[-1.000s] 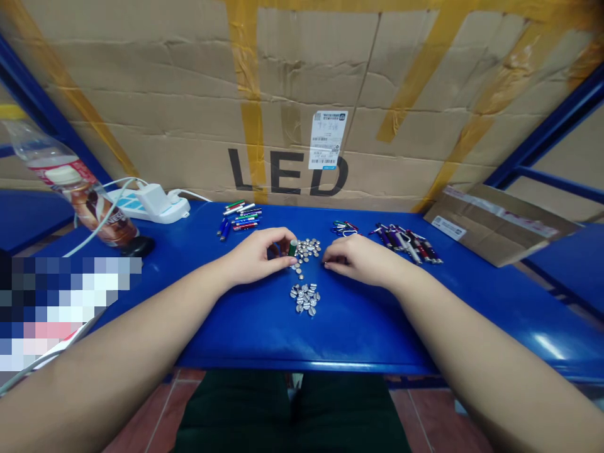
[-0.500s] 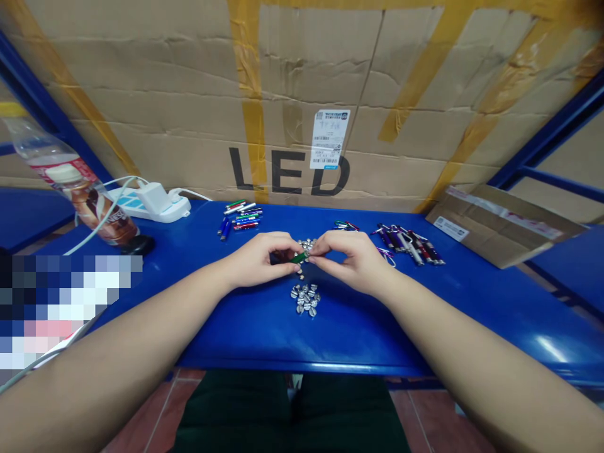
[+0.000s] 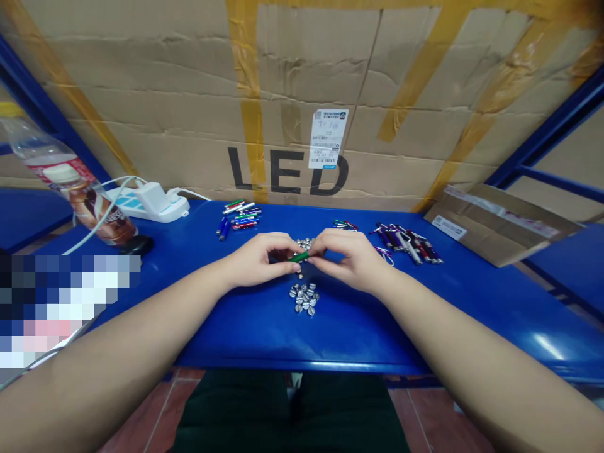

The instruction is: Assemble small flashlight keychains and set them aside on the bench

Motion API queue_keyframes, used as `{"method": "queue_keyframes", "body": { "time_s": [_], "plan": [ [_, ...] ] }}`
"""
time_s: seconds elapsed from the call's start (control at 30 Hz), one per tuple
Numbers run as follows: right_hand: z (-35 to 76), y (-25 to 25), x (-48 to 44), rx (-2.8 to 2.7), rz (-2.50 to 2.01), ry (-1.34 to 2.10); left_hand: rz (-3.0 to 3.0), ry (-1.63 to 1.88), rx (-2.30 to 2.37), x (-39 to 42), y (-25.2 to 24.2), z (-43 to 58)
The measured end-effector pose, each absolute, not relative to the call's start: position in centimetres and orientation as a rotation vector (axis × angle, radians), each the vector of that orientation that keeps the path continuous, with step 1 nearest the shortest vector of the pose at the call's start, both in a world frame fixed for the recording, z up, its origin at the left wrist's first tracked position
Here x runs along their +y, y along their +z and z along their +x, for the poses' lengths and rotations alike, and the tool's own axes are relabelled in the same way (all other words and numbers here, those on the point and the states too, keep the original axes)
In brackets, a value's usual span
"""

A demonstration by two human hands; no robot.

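Observation:
Between my two hands is a slim green metal tube [image 3: 299, 257], like a small penlight body, tilted slightly up to the right. My left hand [image 3: 259, 259] grips its left end between thumb and fingers. At the other end, the thumb and fingertips of my right hand [image 3: 348, 255] are pinched together; any small part between them is hidden. Just below the hands lies a pile of small silver discs [image 3: 304, 299] with lines across their faces. More shiny round pieces [image 3: 306, 243] lie behind the tube, partly covered by my fingers.
Colored tubes [image 3: 240, 219] lie at the back left of the blue table [image 3: 264, 340]. Penlights with clips [image 3: 408, 242] are heaped on the right. A power strip [image 3: 163, 204], bottles [image 3: 101, 211] and a small carton [image 3: 500, 223] stand around, before a large cardboard box [image 3: 189, 126].
The tube has shifted slightly in my fingers, so more of its green side shows and its silver right end is now covered by my right fingertips. Both hands stay nearly in place.

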State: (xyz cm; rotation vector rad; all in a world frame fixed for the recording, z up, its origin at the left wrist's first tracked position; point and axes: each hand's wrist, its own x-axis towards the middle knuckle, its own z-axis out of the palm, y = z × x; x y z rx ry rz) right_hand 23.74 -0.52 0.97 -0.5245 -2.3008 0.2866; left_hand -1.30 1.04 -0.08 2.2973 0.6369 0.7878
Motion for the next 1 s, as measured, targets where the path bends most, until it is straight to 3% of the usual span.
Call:
{"method": "queue_keyframes", "body": {
  "time_s": [0.57, 1.0],
  "plan": [
    [23.70, 1.07, -1.05, -2.268, -0.670, 0.562, 2.164, 0.738, 0.666, 0.74, 0.05, -1.14],
    [24.47, 1.07, -0.42, -2.299, -0.760, 0.346, 2.173, 0.727, 0.712, 0.71, 0.32, -1.29]
  ]
}}
